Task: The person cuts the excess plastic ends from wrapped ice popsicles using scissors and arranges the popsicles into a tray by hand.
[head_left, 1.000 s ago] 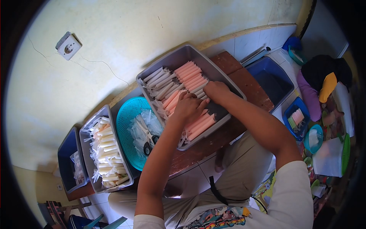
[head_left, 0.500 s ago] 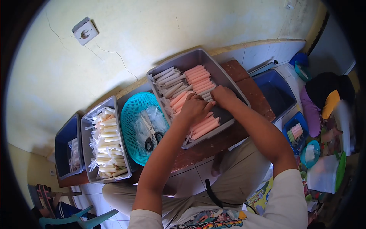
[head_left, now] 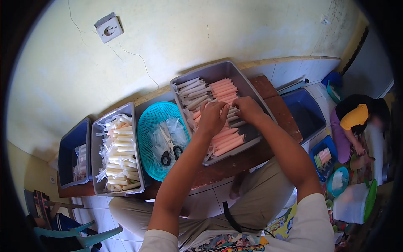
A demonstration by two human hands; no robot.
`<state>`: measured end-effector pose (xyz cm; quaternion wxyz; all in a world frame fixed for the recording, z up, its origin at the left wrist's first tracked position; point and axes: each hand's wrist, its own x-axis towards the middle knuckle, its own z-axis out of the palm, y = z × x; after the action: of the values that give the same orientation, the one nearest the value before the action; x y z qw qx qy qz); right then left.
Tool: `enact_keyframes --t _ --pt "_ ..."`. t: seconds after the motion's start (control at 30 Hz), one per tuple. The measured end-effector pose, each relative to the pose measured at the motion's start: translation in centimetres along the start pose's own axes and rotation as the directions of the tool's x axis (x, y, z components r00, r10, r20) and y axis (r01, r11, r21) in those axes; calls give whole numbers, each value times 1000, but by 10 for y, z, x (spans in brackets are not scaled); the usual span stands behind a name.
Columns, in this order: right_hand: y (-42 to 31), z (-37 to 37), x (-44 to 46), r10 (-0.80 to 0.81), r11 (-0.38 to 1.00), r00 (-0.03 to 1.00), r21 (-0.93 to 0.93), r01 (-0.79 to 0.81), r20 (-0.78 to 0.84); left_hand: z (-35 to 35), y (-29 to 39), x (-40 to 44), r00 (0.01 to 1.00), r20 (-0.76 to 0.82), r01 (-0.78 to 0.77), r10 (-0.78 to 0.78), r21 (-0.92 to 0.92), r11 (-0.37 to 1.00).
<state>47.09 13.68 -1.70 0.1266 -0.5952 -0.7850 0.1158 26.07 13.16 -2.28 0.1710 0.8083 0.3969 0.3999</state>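
Observation:
A large grey tray [head_left: 265, 103] holds rows of wrapped pink sticks [head_left: 228, 143] and pale greyish sticks [head_left: 194, 89]. Over its middle are both my hands, close together with bent fingers. My left hand [head_left: 213, 119] is pinched above the pink sticks; what it grips is too small to make out. My right hand [head_left: 249, 109] is a little to the right, its fingertips pressed together by the greyish sticks, and the thing in them is unclear. Left of the tray, a turquoise basket [head_left: 145, 126] contains clear plastic wrappers and black-handled scissors [head_left: 170, 147].
A grey bin [head_left: 97, 161] of cream-coloured wrapped sticks and a dark blue bin [head_left: 67, 157] stand at the left on the brown bench [head_left: 283, 111]. Another blue bin [head_left: 304, 113] is at the right. Beyond it a person [head_left: 354, 115] sits near bowls and a green-lidded container [head_left: 357, 206].
The view has shifted, so the trays sit lower and the wall shows more. My hands have stayed over the tray, their fingers slightly raised. The person at the right has an arm reaching down.

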Motion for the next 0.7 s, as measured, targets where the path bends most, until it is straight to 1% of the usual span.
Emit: enact_keyframes --t 0.03,0.1,0.17,0.2,0.23,0.27,0.3,0.33,0.37,0.4,0.47,0.5,0.57,0.6,0.7 --pt "-3 0 2 -13 1000 1000 25 13 -23 -2 0 0 1000 -3 0 0 1 1000" --pt "-6 2 7 -28 998 998 46 30 -48 -6 -1 2 984 -179 23 -17 35 999" --pt "-11 4 11 -51 996 993 68 58 -103 -15 -3 6 980 -200 33 -21 61 998" --pt "-14 3 13 -51 996 993 69 59 -103 -21 -4 8 976 -217 44 -25 86 995" --pt "-16 2 14 -45 992 993 109 57 -112 -28 -6 10 976 -216 45 -26 86 995" --pt "-18 1 16 -38 987 992 149 56 -121 -36 -9 10 973 -224 87 -57 124 988" --pt "-20 0 17 -37 987 992 153 55 -119 -43 -12 11 968 -234 128 -88 162 978" --pt "-23 -2 19 -40 971 988 226 74 -150 -50 -14 11 968 -233 130 -89 164 978" --pt "-24 -1 23 -42 950 983 299 96 -181 -56 -19 10 968 -244 131 -64 272 953" --pt "-26 0 27 -46 948 983 301 99 -180 -61 -23 10 967 -253 135 -38 377 917" --pt "-31 2 37 -94 904 962 383 191 -257 -67 -33 9 969 -244 124 -19 419 899" --pt "-34 3 42 -96 902 961 386 193 -258 -68 -38 8 973 -233 110 0 458 882" --pt "-39 6 51 -148 879 935 390 274 -324 -69 -46 4 977 -211 113 -8 489 865" --pt "-43 7 55 -148 878 935 392 275 -323 -68 -50 3 981 -193 117 -18 515 849" --pt "-49 14 62 -158 862 929 413 295 -334 -64 -53 1 978 -197 158 -65 501 851"
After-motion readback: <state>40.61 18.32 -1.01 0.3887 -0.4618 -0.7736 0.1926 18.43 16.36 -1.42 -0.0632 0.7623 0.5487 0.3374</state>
